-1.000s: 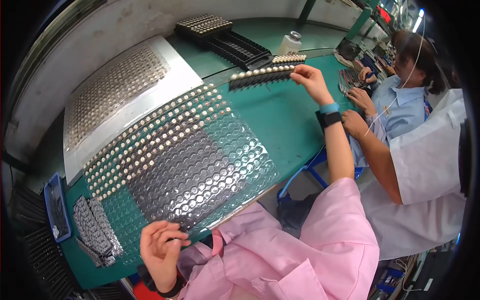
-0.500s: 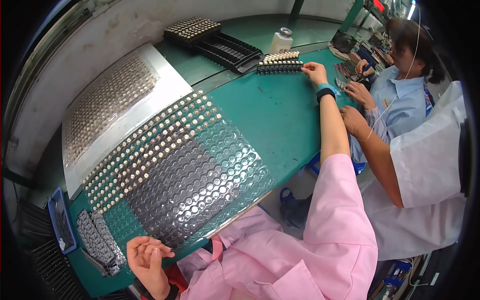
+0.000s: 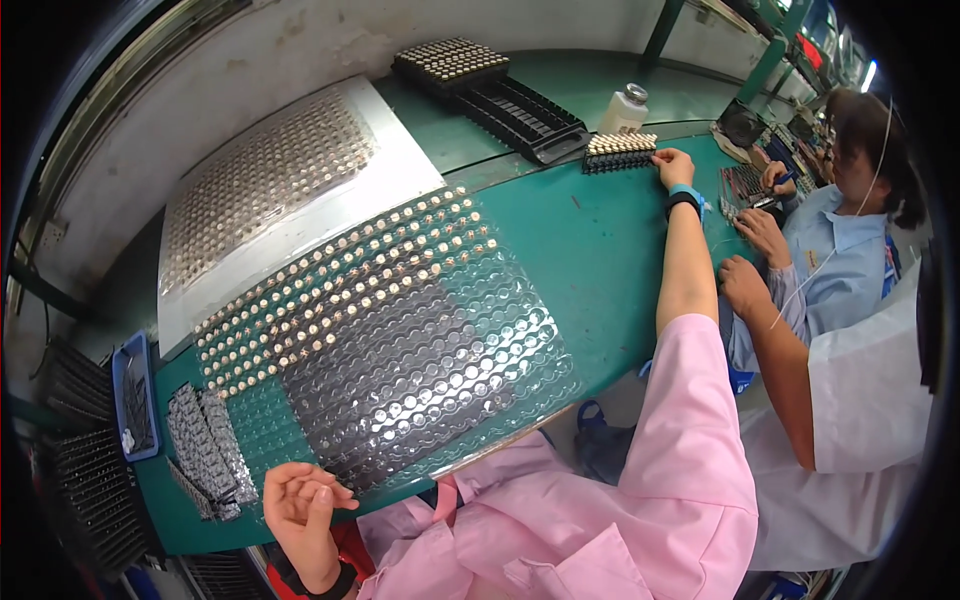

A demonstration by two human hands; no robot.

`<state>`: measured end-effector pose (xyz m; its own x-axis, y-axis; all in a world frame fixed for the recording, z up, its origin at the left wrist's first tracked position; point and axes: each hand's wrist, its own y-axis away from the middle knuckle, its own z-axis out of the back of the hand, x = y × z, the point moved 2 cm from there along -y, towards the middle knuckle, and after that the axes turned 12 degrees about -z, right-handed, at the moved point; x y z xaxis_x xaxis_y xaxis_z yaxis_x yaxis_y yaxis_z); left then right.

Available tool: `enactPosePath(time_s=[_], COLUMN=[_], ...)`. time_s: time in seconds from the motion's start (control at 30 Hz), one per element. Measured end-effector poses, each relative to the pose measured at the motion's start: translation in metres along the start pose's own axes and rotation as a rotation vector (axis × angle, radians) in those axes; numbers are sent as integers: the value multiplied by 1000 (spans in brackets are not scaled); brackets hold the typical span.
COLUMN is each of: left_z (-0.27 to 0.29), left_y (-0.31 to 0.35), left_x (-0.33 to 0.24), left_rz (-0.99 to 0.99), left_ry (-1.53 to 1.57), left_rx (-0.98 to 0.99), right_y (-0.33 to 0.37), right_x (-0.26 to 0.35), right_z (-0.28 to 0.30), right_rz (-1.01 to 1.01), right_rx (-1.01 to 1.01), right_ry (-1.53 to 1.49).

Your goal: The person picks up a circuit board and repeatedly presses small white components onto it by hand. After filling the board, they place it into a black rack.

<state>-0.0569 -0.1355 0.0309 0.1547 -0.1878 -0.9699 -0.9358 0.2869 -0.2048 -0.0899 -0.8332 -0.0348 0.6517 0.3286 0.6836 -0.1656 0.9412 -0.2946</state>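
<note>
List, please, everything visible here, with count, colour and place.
Table: one, green, under the work
Board: one, silvery, rear left
Rear pocket sheet: one, clear with pale pieces, on the board
Front pocket sheet: one, clear, centre; cream pieces in its far rows
Rack: one, black, rear centre
Stack: one, black with pale tops, at the rack's left
Strips: several, black with pale tops, right of the rack
Bottle: one, white, behind the strips
Bin: one, blue, left table edge
Patterned strips: several, grey and black, beside the bin
Co-workers: two nearby, light blue and white clothing, right
Garment: one, pink, lower centre
Left hand: one, bare, lower left
Right hand: one, bare, at the strips' right end
</note>
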Motion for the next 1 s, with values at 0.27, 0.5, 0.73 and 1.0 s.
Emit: enactPosePath(time_s=[0.27,0.5,0.73,1.0], left_z=[10,80,191,247], left_y=[-2,-9,-22,-33], left_x=[-1,-8,3,26], left_rz=[-38,-214,-301,-61], left_ry=[2,-146,-1735,-1368], left_rx=[-2,-229,-521,-570], right_y=[-67,-118,-59,258], right_x=[-49,-70,40,248], right_z=[-24,20,-6,42], right_rz=[117,139,218,634], right_rx=[12,32,91,898], right_ry=[148,415,-311,-251])
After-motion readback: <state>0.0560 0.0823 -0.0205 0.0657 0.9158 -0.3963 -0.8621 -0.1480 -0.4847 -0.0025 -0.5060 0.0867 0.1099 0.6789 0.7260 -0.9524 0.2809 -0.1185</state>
